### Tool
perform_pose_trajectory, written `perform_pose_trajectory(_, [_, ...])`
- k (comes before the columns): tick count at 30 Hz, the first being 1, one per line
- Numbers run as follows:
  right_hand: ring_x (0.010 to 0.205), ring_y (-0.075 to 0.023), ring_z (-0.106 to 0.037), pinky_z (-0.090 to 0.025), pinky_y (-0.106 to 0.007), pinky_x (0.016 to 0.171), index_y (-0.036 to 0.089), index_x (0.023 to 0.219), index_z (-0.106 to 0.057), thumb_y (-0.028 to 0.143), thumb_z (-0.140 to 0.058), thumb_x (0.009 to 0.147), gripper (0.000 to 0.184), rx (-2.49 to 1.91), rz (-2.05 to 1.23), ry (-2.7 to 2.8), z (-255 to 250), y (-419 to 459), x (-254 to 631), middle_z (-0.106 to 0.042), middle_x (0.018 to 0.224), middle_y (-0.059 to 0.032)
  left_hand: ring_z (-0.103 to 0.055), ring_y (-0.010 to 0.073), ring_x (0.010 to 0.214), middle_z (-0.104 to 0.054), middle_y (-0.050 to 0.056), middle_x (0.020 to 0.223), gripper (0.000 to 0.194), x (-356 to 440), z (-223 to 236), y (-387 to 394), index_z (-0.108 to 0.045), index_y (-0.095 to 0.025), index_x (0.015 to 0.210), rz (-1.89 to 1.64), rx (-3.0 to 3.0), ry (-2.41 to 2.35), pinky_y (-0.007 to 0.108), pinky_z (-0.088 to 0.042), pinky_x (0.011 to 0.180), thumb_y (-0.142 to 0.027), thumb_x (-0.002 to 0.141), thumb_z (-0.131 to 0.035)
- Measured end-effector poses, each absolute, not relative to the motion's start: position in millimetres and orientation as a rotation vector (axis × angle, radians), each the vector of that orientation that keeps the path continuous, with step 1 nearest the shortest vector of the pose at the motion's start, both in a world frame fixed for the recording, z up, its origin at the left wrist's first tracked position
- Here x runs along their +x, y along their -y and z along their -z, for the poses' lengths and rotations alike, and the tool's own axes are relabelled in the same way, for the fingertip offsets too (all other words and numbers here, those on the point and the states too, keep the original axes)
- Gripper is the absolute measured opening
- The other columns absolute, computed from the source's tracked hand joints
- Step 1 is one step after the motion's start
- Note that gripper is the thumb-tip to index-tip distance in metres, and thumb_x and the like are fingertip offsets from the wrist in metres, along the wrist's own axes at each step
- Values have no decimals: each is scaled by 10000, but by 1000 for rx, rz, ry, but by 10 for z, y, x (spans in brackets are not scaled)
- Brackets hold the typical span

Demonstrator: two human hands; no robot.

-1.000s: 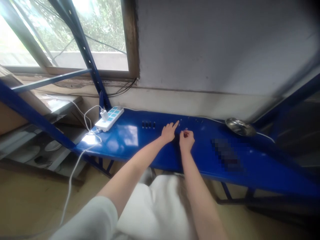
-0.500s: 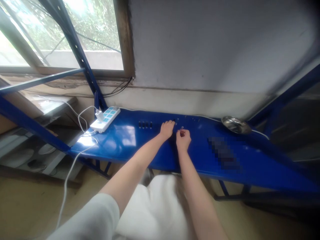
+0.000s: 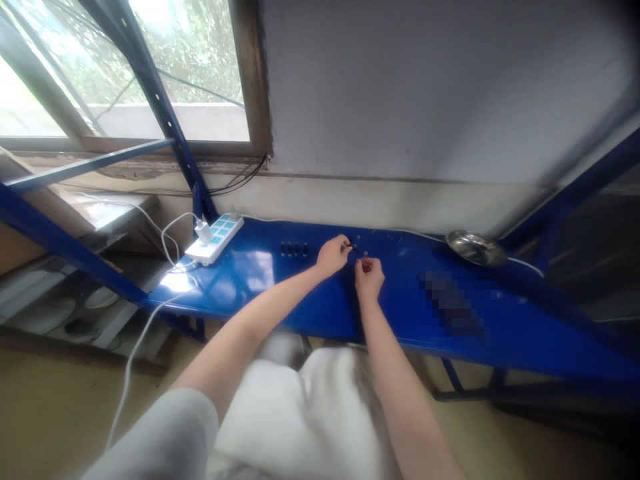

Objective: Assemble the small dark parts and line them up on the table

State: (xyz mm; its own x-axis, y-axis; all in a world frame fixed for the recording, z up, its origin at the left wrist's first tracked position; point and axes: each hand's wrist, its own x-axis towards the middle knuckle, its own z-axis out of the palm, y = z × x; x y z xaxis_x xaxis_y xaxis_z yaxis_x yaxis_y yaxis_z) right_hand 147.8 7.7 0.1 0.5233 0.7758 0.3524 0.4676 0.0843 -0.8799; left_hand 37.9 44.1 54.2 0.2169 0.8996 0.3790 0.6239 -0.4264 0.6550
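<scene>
On my far left, a white cable (image 3: 127, 377) is hanging down past the edge of the blue table (image 3: 407, 300), and above it daylight is coming through the window (image 3: 200, 73). A white plug (image 3: 203, 231) is sitting in the power strip (image 3: 216, 241), which is lying slantwise on the table's left end. Next, four small dark pieces (image 3: 297, 250) are standing or lying in a short row; I cannot tell which. Just right of them, my left hand (image 3: 333, 257) is closing thumb and fingers on another dark piece (image 3: 355, 247), which is sticking out past the fingertips above the table. A small clear bit (image 3: 358, 238) is lying just beyond it. My right hand (image 3: 370, 279) is curling close beside, thumb and fingertips drawn together; whether they are gripping anything I cannot tell. A tiny ring (image 3: 365, 253) is showing at those fingertips. Farther right, a dark object (image 3: 453, 303), blurred into blocks, is lying on the table, and behind it a shiny metal dish (image 3: 473, 249) is resting near the wall.
</scene>
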Motion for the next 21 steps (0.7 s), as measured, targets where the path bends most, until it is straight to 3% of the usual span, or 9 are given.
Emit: perform_pose_trajectory(21, [597, -138, -482, -364, -258, 589, 188, 731, -503, 345, -456, 753, 165, -1559, -125, 1315, 59, -53, 1472, -569, 669, -17, -545, 104, 672, -634, 18, 808, 126, 194, -881, -75, -567, -167, 876, -936, 2231, -1298, 236, -464, 661, -241, 791, -509])
